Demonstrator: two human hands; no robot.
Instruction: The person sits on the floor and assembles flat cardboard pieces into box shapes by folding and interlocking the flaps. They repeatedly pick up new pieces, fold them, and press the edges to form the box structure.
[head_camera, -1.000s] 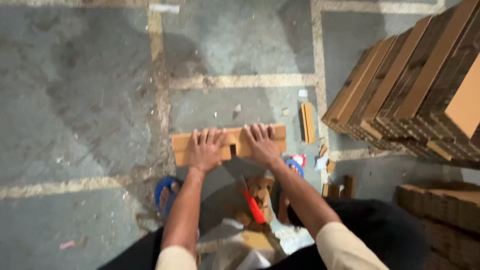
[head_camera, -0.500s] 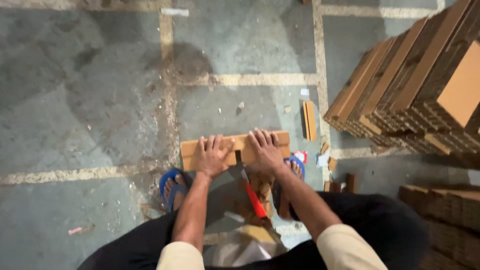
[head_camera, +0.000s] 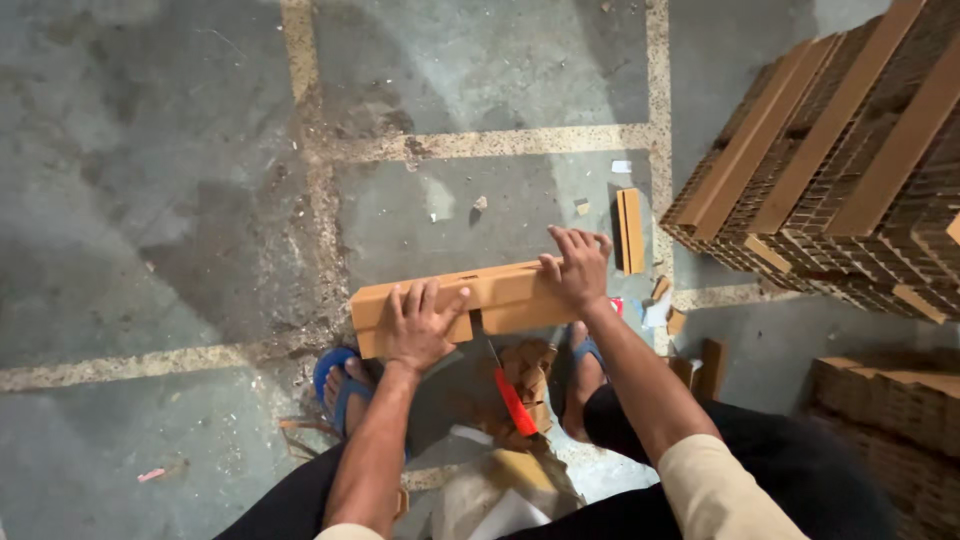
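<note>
**Both palms flat on a folded cardboard piece, floor level**

We look straight down. The cardboard piece (head_camera: 470, 300) lies on the concrete floor (head_camera: 180, 180) just ahead of our feet, a long tan strip running roughly 8 to 2 o'clock. Left hand (head_camera: 420, 325) is spread flat on its left half, fingers splayed, nothing grasped. Right hand (head_camera: 575, 268) presses the right end at about 2 o'clock, fingers extended and open, tips over the far edge.

Handling, as we judge it: light, stiff along its length, prone to creasing at the notch mid-strip; surface matte and dry, not slippery. Best held at the two ends or along the long edges.

A red-handled cutter (head_camera: 512, 395) lies at 6 o'clock of the strip, between blue sandals (head_camera: 335, 385), beside crumpled brown offcuts (head_camera: 528, 365). A small cardboard slat (head_camera: 630, 230) sits at 1 o'clock. Stacked corrugated bundles (head_camera: 830, 170) rise at 3 o'clock, edges ribbed. Floor is grey, scuffed, crossed by pale gritty joint lines.
</note>
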